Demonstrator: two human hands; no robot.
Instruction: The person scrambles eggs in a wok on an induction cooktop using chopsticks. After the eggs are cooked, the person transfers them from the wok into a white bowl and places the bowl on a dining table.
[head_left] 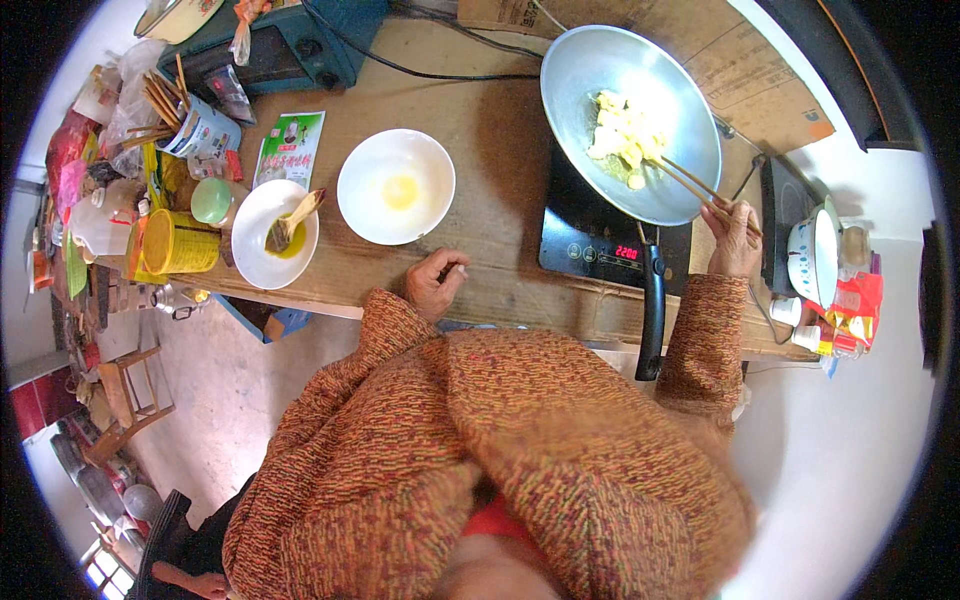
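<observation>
My right hand (735, 240) grips a pair of wooden chopsticks (697, 188). Their tips touch the pale yellow, egg-like lumps (622, 130) in a silver wok (565, 95). The wok sits tilted on a black induction cooker (585, 235) with a lit red display; its black handle (652, 310) points toward me. At the table's near edge my left hand (437, 283) rests with curled fingers, holding nothing visible. Beyond it is a white bowl (370, 170) with a little yellowish liquid. Farther left, another white bowl (247, 225) contains yellow-green oil and a wooden-handled utensil (300, 215), its head partly hidden.
Left on the table (490, 160) are a yellow tub (185, 243), a green-lidded jar (212, 203), a seasoning packet (290, 148) and a chopstick container (203, 133). A teal oven (290, 50) stands behind. An enamel basin (812, 258) is at right. Another person's hand (195, 582) shows lower left.
</observation>
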